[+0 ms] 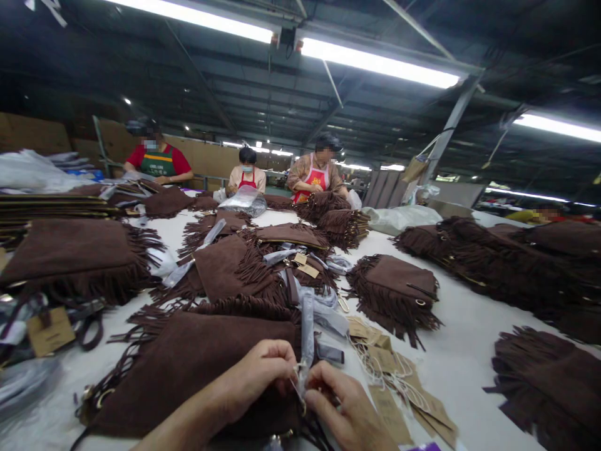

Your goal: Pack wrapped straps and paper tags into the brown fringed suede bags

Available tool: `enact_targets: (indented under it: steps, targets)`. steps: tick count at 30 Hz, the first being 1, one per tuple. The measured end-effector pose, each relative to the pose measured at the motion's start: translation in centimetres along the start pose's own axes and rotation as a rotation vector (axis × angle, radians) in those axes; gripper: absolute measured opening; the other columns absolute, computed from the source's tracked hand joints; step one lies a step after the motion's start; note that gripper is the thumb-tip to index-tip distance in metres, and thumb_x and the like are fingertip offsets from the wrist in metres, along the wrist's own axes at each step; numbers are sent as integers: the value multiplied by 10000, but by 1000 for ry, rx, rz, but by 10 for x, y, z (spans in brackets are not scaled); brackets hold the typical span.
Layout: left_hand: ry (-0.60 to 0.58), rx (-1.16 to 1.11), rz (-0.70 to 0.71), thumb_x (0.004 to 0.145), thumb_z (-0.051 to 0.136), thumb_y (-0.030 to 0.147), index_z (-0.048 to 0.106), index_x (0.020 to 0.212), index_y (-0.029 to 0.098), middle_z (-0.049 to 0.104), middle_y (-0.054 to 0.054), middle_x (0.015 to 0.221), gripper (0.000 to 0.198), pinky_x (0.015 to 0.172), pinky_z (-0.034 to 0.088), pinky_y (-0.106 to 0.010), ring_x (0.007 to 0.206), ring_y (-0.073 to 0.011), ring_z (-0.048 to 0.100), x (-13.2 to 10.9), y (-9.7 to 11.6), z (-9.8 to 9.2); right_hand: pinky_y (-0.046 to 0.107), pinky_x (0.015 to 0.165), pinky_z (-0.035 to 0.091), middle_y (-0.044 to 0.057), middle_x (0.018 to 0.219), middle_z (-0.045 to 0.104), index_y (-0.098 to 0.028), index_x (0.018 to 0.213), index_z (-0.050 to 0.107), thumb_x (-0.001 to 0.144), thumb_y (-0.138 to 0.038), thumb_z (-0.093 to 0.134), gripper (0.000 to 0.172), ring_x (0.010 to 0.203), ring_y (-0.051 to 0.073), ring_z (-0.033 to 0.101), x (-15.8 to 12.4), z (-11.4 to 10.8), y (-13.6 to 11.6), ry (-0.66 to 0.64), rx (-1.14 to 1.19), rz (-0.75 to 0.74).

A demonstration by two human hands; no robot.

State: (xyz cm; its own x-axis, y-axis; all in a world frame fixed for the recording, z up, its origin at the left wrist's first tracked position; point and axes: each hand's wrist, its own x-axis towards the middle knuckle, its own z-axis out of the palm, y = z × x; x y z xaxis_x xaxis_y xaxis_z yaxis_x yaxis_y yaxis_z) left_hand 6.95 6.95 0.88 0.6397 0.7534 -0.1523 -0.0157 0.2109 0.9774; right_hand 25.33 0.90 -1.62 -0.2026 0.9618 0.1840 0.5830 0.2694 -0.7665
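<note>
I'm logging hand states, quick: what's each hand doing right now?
Left hand: closed, pinching a thin pale string.
Right hand: fingers curled in beside the string; its grip cannot be told.

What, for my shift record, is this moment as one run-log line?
left hand: pinching thin cord | right hand: fingertips at cord | under left hand: brown fringed bag | beside right hand: tan tags
</note>
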Motion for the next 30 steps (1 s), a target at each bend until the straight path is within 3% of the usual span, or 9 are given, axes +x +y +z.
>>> enact_targets:
  steps: [3, 5, 9, 13, 16, 20, 24, 27, 30]
  targets:
    - [-53, -312, -36, 540, 567, 198, 546, 626, 155, 595, -10, 611, 98, 588, 348, -245, 564, -119, 492, 4, -9, 0, 201, 647, 470, -28, 856, 601, -234, 982, 570, 584, -56, 538, 437, 708, 138, 577, -4, -11, -5, -176, 43, -63]
    - [-81, -398, -22, 549, 566, 190, 550, 615, 153, 609, -24, 588, 78, 601, 368, -256, 567, -133, 526, 7, -13, -1, 218, 752, 505, 2, 967, 600, -235, 1039, 553, 530, -23, 492, 554, 826, 156, 608, -6, -14, -3, -222, -15, -174]
    - [-118, -500, 2, 581, 590, 178, 570, 640, 140, 655, -57, 604, 73, 677, 417, -298, 608, -170, 593, 7, -15, -3, 254, 879, 514, 94, 1259, 536, -229, 1104, 536, 717, 20, 390, 482, 1070, 178, 603, -7, -4, 10, -64, -246, -365]
    - [-155, -572, -7, 610, 631, 204, 566, 660, 138, 724, -124, 734, 105, 705, 431, -311, 673, -197, 642, 5, -14, -7, 302, 956, 501, 134, 1360, 476, -210, 1037, 547, 823, 2, 360, 354, 1165, 202, 564, -3, 9, 22, 169, -338, -425]
    - [-127, -591, -24, 609, 660, 219, 548, 651, 143, 744, -165, 845, 142, 584, 399, -254, 622, -163, 628, 5, -15, -10, 305, 870, 538, 109, 1188, 590, -212, 940, 560, 828, -33, 421, 252, 1045, 210, 616, -1, 9, 29, 230, -426, -406]
    - [-57, -543, -40, 575, 668, 184, 594, 644, 120, 729, -182, 1020, 120, 435, 293, -192, 449, -64, 526, 7, -17, -11, 295, 713, 517, 44, 883, 670, -227, 892, 563, 871, -62, 394, 237, 804, 202, 639, 0, -2, 34, 205, -563, -420]
    - [23, -409, -58, 554, 668, 107, 728, 836, 109, 713, -56, 736, 289, 370, 168, -166, 341, -1, 376, 7, -15, -7, 229, 609, 469, -18, 720, 647, -239, 872, 546, 933, -182, 449, 128, 648, 151, 630, 1, -19, 16, 66, -423, -249]
    - [-38, -261, -12, 619, 695, 188, 724, 1019, 117, 644, -8, 607, 407, 364, 203, -165, 356, -34, 419, 3, -9, 2, 199, 540, 432, -56, 653, 634, -241, 889, 544, 894, -216, 545, 26, 550, 124, 609, 4, -25, -2, -34, -317, -96]
    - [-127, -112, 105, 625, 681, 180, 729, 968, 133, 660, -12, 679, 350, 420, 314, -169, 470, -79, 512, -3, -3, 13, 201, 526, 419, -52, 668, 655, -245, 934, 544, 859, -181, 549, 99, 578, 139, 627, 7, -21, -12, 2, -332, -98]
